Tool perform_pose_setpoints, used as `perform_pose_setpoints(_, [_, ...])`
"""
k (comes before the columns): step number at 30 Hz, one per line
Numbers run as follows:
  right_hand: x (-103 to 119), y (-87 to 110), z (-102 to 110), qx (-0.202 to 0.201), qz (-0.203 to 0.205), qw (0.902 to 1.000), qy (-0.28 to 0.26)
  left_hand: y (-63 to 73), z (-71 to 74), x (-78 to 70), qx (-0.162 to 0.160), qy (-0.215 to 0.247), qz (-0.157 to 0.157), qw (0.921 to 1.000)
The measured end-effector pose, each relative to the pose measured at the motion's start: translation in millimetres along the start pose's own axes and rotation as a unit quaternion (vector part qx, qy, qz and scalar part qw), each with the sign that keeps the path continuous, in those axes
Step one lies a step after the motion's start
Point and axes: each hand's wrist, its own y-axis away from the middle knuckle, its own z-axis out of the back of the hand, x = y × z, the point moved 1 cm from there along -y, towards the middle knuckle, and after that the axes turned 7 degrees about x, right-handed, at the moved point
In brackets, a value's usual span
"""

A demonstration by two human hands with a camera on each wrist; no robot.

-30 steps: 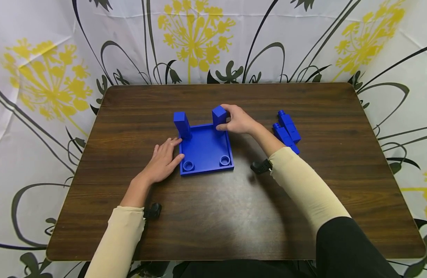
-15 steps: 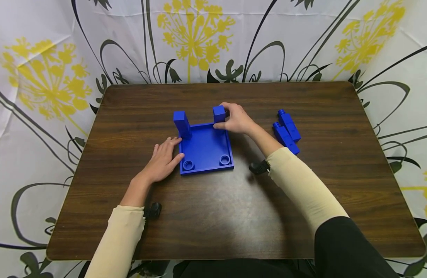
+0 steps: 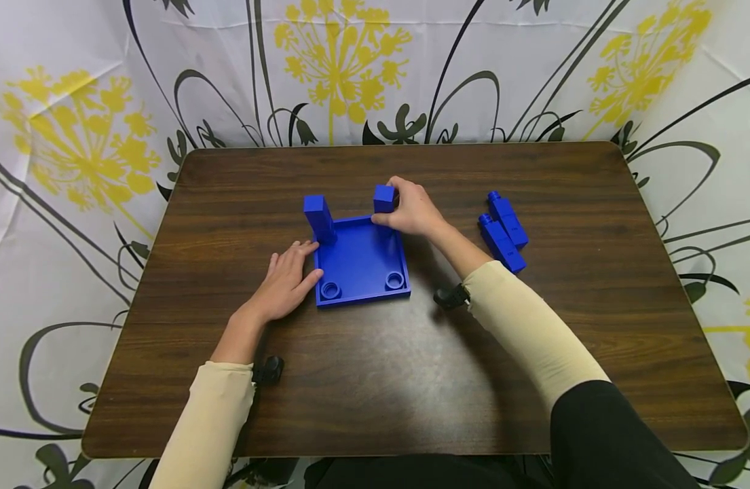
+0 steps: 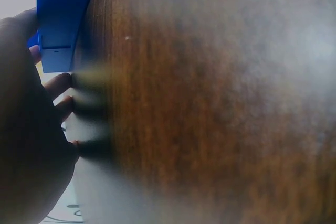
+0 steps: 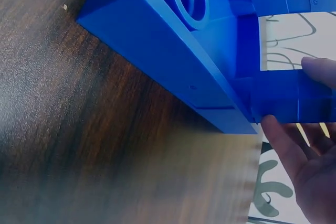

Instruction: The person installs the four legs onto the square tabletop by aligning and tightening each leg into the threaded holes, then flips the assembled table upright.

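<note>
The blue post [image 3: 383, 198] is standing upright at the far right corner of the blue tray [image 3: 362, 261]; the right hand [image 3: 409, 207], the nearer one, is pinching it from the right, thumb hiding its foot, so I'm not making out the joint. The left hand [image 3: 284, 282] is touching the tray's left edge, fingers straight. Two loose posts [image 3: 503, 244] are lying off right.
</note>
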Motion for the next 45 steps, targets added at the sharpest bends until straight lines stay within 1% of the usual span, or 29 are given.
perform_pose_setpoints(10, [3,1.8,-4,-0.027,-0.036,0.9990,0.004,-1.5,-0.2,1.2,-0.003,-0.001,-0.005,1.0000])
perform_pose_setpoints(15, [3,2.2,-4,-0.030,-0.036,0.9989,0.010,-1.0,-0.5,1.2,-0.007,0.000,-0.010,0.9999])
perform_pose_setpoints(20, [3,2.1,-2,-0.019,-0.028,0.9992,0.019,-0.3,-0.4,0.4,-0.004,0.000,-0.007,1.0000])
perform_pose_setpoints(23, [4,2.1,0,-0.005,-0.024,0.9994,0.025,-0.5,-0.8,0.8,-0.002,-0.001,-0.006,1.0000])
perform_pose_setpoints(26, [3,2.3,3,0.019,-0.014,0.9994,0.027,-0.6,-1.2,1.4,0.000,0.000,-0.004,1.0000])
perform_pose_setpoints(28, [1,2.5,5,0.038,0.001,0.9992,0.015,-0.6,-1.3,1.8,0.001,0.000,-0.003,1.0000])
perform_pose_setpoints(30, [-2,2.3,7,0.059,0.028,0.9978,-0.008,-0.7,-1.3,2.2,0.002,0.000,-0.001,1.0000])
perform_pose_setpoints(32, [-5,1.3,9,0.084,0.058,0.9936,-0.049,-0.7,-1.6,2.6,0.001,0.000,0.000,1.0000])
perform_pose_setpoints(34, [-9,-0.1,10,0.110,0.084,0.9859,-0.093,-0.7,-1.8,2.7,0.001,0.000,0.000,1.0000])
perform_pose_setpoints(38, [-12,-0.2,12,0.150,0.114,0.9685,-0.163,-0.5,-2.2,2.3,-0.001,0.001,0.000,1.0000])
perform_pose_setpoints(40, [-13,0.3,12,0.159,0.121,0.9645,-0.173,-0.3,-2.2,1.9,-0.002,0.002,-0.001,1.0000])
perform_pose_setpoints(42, [-13,0.4,12,0.163,0.124,0.9633,-0.173,-0.1,-2.0,1.5,-0.003,0.003,-0.001,1.0000])
perform_pose_setpoints(45, [-14,0.8,13,0.158,0.121,0.9670,-0.159,0.0,-1.5,0.5,-0.003,0.002,-0.001,1.0000])
